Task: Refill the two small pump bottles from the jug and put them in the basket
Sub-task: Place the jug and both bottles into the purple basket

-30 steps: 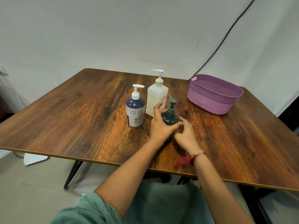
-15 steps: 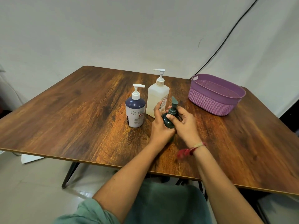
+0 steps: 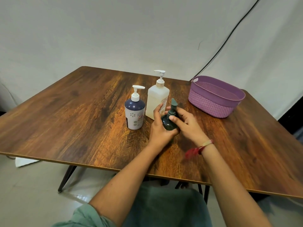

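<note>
A small dark green pump bottle [image 3: 168, 122] stands near the middle of the wooden table [image 3: 82, 115]. My left hand [image 3: 159, 128] grips its body from the left. My right hand [image 3: 186, 123] has thumb and fingers around the bottle's pump collar, just below the green nozzle. A navy and white pump bottle [image 3: 134, 114] stands to the left, untouched. Behind both stands the taller cream jug [image 3: 157, 99] with a white pump. A purple woven basket [image 3: 214, 99] sits at the table's back right; nothing shows inside it.
A black cable [image 3: 229, 36] runs down the white backdrop toward the basket. A white cloth [image 3: 24, 161] lies on the floor under the table's left front edge. Dark table legs [image 3: 67, 176] show below the front edge.
My right hand rose from the table beside the green bottle to its pump collar, and the left hand kept its grip. The view shifted slightly.
</note>
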